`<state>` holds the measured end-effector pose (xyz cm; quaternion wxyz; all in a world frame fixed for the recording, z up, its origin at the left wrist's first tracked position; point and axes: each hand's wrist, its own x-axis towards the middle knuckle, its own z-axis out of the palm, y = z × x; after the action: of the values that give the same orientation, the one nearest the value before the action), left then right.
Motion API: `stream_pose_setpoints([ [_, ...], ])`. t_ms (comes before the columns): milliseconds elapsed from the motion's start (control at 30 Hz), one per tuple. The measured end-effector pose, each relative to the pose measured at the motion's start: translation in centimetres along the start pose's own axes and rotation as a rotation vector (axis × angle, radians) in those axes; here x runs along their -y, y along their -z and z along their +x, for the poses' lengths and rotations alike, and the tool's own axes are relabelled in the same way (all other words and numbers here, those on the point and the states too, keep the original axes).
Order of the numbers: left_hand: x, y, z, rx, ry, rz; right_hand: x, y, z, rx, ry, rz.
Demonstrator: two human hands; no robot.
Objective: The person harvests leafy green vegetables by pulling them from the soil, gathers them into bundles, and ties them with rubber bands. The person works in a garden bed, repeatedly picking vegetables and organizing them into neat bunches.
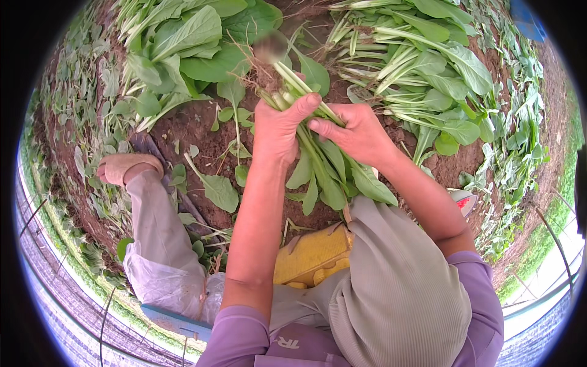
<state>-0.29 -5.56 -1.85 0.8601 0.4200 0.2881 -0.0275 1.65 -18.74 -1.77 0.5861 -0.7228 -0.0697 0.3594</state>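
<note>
In front of my knees I hold a bunch of leafy greens (330, 183), with pale stems and broad green leaves. Its brown, soil-covered roots (265, 76) point away from me, and the leaves hang back toward my lap. My left hand (276, 129) is closed around the stems just below the roots, thumb across the top. Close beside it, my right hand (353, 129) grips the stems from the right with its thumb on top. The fingers beneath the bunch are mostly hidden.
A pile of greens (177, 52) lies at the far left, and another pile (422, 76) at the far right. Loose leaves (219, 191) are scattered over brown soil (177, 125). A yellow object (312, 257) shows between my legs. My sandalled foot (129, 168) is at left.
</note>
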Motion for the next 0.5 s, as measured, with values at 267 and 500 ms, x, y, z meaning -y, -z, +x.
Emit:
stream_pose_setpoints([
  [267,0.5,0.4,0.3,-0.039,0.018,-0.011,0.4,0.2,0.7,0.012,-0.035,-0.027],
  [500,0.6,2.2,0.8,0.045,0.019,-0.040,0.6,1.0,-1.3,-0.130,0.193,-0.121],
])
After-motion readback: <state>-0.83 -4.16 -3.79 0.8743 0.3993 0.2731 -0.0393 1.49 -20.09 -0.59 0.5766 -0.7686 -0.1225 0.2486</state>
